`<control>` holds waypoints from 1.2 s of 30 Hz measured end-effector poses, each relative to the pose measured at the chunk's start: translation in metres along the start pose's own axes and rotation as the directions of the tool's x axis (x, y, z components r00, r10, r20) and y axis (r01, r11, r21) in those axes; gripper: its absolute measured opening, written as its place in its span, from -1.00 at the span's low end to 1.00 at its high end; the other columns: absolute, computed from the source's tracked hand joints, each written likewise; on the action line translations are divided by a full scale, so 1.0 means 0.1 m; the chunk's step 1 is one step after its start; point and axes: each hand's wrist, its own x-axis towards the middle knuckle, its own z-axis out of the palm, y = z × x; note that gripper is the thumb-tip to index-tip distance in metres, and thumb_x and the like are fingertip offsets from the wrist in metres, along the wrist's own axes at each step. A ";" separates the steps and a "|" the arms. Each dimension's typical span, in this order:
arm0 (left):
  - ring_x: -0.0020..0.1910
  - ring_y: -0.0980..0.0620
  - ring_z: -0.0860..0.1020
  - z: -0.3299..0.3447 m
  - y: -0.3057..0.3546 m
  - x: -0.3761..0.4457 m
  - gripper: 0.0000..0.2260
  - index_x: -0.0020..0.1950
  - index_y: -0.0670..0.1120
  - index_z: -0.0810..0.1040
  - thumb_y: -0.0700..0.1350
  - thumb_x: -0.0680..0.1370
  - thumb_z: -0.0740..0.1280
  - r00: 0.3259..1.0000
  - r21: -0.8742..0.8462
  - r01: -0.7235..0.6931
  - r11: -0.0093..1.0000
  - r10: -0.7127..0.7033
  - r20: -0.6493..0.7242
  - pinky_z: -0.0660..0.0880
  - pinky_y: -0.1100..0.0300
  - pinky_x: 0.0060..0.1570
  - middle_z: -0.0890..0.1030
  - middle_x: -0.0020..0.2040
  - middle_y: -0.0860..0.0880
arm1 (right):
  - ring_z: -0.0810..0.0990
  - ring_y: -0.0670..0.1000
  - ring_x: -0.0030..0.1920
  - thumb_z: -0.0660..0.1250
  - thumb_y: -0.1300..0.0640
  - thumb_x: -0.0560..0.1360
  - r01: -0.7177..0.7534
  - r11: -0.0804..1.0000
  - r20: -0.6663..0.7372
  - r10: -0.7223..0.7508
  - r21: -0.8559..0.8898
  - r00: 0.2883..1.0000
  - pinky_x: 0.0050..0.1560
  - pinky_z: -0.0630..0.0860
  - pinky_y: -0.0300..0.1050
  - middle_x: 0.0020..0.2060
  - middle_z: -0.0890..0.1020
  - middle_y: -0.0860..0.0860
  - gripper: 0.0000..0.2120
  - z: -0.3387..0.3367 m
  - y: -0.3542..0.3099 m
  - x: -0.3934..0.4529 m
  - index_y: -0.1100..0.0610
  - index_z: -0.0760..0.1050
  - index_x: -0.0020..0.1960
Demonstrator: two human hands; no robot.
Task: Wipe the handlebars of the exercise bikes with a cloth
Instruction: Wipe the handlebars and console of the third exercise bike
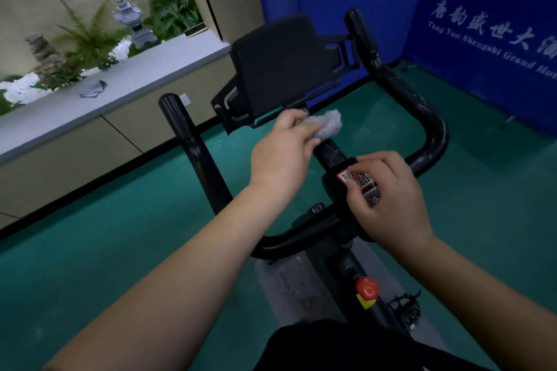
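The room looks dim and a bit blurry. Straight lines bend at the edges. The far left is brighter.

Person: left hand [281, 156] and right hand [388, 196] bare, forearms unsleeved; dark, possibly black, garment [346, 346] below the red knob [367, 288].

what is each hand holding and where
Left hand grips a bunched grey fluffy cloth at its near end; right hand grips the black handlebar's centre block.

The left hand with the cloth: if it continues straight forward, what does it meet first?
Probably the black console just ahead of the left hand and grey cloth; depth is uncertain.
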 end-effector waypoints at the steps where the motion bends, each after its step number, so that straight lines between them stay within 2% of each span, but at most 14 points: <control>1: 0.11 -0.04 0.52 0.06 -0.02 0.01 -0.74 0.22 0.11 0.53 -0.04 0.54 0.28 0.998 0.082 -0.039 0.996 0.034 0.057 0.50 0.08 -0.04 0.43 0.31 0.10 | 0.56 0.08 -0.01 0.28 0.09 0.45 0.007 1.000 -0.008 -0.007 0.001 1.000 0.02 0.47 -0.13 -0.05 0.56 0.10 -0.77 0.00 0.00 0.00 0.22 0.59 -0.05; 3: 0.15 -0.09 0.50 0.12 -0.07 -0.02 -0.73 0.24 0.11 0.51 -0.05 0.56 0.25 0.984 0.082 -0.126 0.989 0.114 0.137 0.51 0.02 -0.01 0.40 0.35 0.12 | 0.56 0.09 -0.01 0.29 0.11 0.44 0.015 1.000 -0.025 -0.015 0.010 1.000 0.03 0.48 -0.12 -0.05 0.57 0.11 -0.79 0.01 0.01 0.00 0.23 0.59 -0.05; 5: 0.20 -0.06 0.45 0.13 -0.10 -0.10 -0.71 0.27 0.11 0.51 -0.08 0.56 0.25 0.952 -0.020 -0.225 0.974 0.224 0.209 0.45 0.06 0.13 0.41 0.35 0.13 | 0.57 0.09 -0.02 0.31 0.13 0.43 0.016 1.000 -0.034 -0.015 0.016 0.999 0.03 0.48 -0.13 -0.06 0.57 0.12 -0.81 0.02 0.02 0.00 0.22 0.60 -0.05; 8: 0.28 0.01 0.38 0.13 -0.15 -0.15 -0.68 0.30 0.11 0.48 -0.14 0.58 0.22 0.907 -0.145 -0.270 0.952 0.302 0.293 0.37 0.10 0.25 0.37 0.36 0.15 | 0.57 0.10 -0.03 0.31 0.12 0.43 0.013 1.000 -0.032 -0.013 0.012 0.999 0.02 0.49 -0.10 -0.06 0.57 0.12 -0.80 0.03 0.03 -0.01 0.22 0.60 -0.04; 10: 0.26 0.01 0.39 0.11 -0.14 -0.08 -0.68 0.29 0.16 0.48 -0.13 0.59 0.20 0.901 -0.115 -0.288 0.951 0.310 0.305 0.42 0.08 0.15 0.37 0.34 0.17 | 0.57 0.10 -0.03 0.31 0.12 0.43 0.010 1.000 -0.036 -0.009 0.014 0.999 0.02 0.49 -0.11 -0.06 0.57 0.12 -0.80 0.03 0.02 -0.01 0.22 0.60 -0.05; 12: 0.21 0.00 0.39 0.10 -0.09 0.02 -0.69 0.28 0.20 0.46 -0.08 0.59 0.18 0.915 0.013 -0.293 0.956 0.276 0.293 0.40 0.14 0.01 0.37 0.33 0.17 | 0.57 0.10 -0.03 0.31 0.13 0.43 0.015 1.000 -0.044 -0.015 0.018 0.999 0.04 0.48 -0.11 -0.07 0.58 0.12 -0.81 0.02 0.02 0.00 0.22 0.60 -0.06; 14: 0.20 -0.03 0.39 0.10 -0.04 0.08 -0.69 0.29 0.20 0.46 -0.07 0.59 0.17 0.940 0.086 -0.264 0.961 0.236 0.246 0.41 0.12 -0.02 0.38 0.32 0.14 | 0.57 0.09 -0.03 0.31 0.15 0.42 0.024 0.999 -0.047 -0.023 0.021 0.999 0.04 0.48 -0.12 -0.08 0.57 0.12 -0.82 0.02 0.01 0.01 0.23 0.60 -0.07; 17: 0.19 0.00 0.42 0.10 -0.07 -0.07 -0.68 0.29 0.16 0.47 -0.11 0.58 0.20 0.927 -0.021 -0.288 0.958 0.284 0.245 0.47 0.07 0.00 0.38 0.32 0.12 | 0.57 0.09 -0.03 0.31 0.14 0.42 0.029 0.999 -0.042 -0.028 0.024 0.999 0.03 0.48 -0.10 -0.08 0.57 0.12 -0.81 0.01 0.01 0.01 0.23 0.60 -0.06; 21: 0.08 0.17 0.47 0.04 -0.20 -0.29 -0.64 0.32 0.17 0.45 -0.15 0.57 0.23 0.927 -0.120 -0.232 0.965 0.257 0.273 0.42 0.28 -0.05 0.34 0.34 0.17 | 0.56 0.08 -0.04 0.31 0.13 0.43 0.024 1.000 -0.039 -0.024 0.019 0.999 0.05 0.44 -0.19 -0.08 0.57 0.11 -0.80 0.01 0.02 0.00 0.23 0.60 -0.05; 24: 0.10 0.08 0.48 0.06 -0.15 -0.14 -0.64 0.29 0.24 0.45 -0.12 0.56 0.24 0.926 -0.030 -0.281 0.959 0.280 0.253 0.39 0.23 -0.18 0.35 0.33 0.18 | 0.56 0.07 -0.03 0.32 0.14 0.42 0.018 1.000 -0.031 -0.018 0.019 0.999 0.06 0.42 -0.23 -0.07 0.57 0.11 -0.81 0.01 0.02 0.01 0.22 0.60 -0.05; 26: 0.12 -0.03 0.48 0.10 -0.10 0.00 -0.63 0.29 0.23 0.44 -0.12 0.55 0.23 0.935 0.081 -0.299 0.951 0.275 0.225 0.44 0.13 -0.18 0.36 0.33 0.14 | 0.56 0.07 -0.03 0.32 0.15 0.42 0.017 1.000 -0.029 -0.016 0.019 0.999 0.05 0.42 -0.22 -0.07 0.57 0.11 -0.82 0.01 0.02 0.02 0.22 0.60 -0.06; 31: 0.02 -0.15 0.52 0.12 -0.32 0.20 -0.52 0.37 0.12 0.35 -0.24 0.51 0.27 0.988 0.311 -0.147 0.939 0.128 0.080 0.41 0.07 -0.26 0.31 0.35 0.03 | 0.56 0.05 -0.03 0.31 0.13 0.43 0.007 1.000 -0.022 -0.007 0.029 1.000 0.04 0.44 -0.20 -0.06 0.57 0.08 -0.83 0.00 0.01 0.01 0.19 0.60 -0.07; 33: -0.03 -0.16 0.52 0.19 -0.24 0.09 -0.50 0.38 0.07 0.33 -0.28 0.49 0.27 0.985 0.312 -0.165 0.935 0.142 0.096 0.37 0.08 -0.30 0.27 0.38 0.01 | 0.56 0.05 -0.03 0.32 0.14 0.42 0.010 1.000 -0.025 -0.009 0.027 1.000 0.04 0.44 -0.21 -0.07 0.57 0.08 -0.83 0.01 0.01 0.01 0.20 0.60 -0.07; 36: -0.05 -0.14 0.52 0.25 -0.13 -0.06 -0.50 0.38 0.06 0.33 -0.27 0.48 0.27 0.953 0.300 -0.287 0.910 0.240 0.184 0.36 0.10 -0.32 0.26 0.39 0.03 | 0.56 0.06 -0.02 0.32 0.14 0.42 0.003 1.000 -0.026 -0.003 0.024 1.000 0.05 0.44 -0.19 -0.06 0.57 0.08 -0.83 0.01 0.02 0.01 0.19 0.60 -0.07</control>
